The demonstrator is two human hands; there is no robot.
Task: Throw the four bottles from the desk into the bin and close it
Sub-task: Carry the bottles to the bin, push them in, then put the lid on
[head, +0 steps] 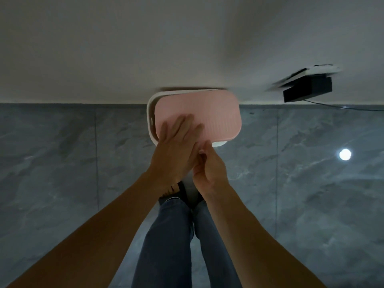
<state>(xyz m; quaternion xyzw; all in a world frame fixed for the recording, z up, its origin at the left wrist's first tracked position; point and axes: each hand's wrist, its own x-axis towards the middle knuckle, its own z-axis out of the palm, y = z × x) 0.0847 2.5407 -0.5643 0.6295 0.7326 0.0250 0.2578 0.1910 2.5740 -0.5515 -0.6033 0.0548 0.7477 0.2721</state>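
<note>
Left hand (176,142) lies flat — fingers spread — on the bin's pink lid (199,115); right hand (209,165) pinches the lid's near edge.

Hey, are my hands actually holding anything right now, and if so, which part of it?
The left hand lies flat on the pink lid of the bin, pressing, not gripping. The right hand seems to pinch the lid's near edge.
</note>
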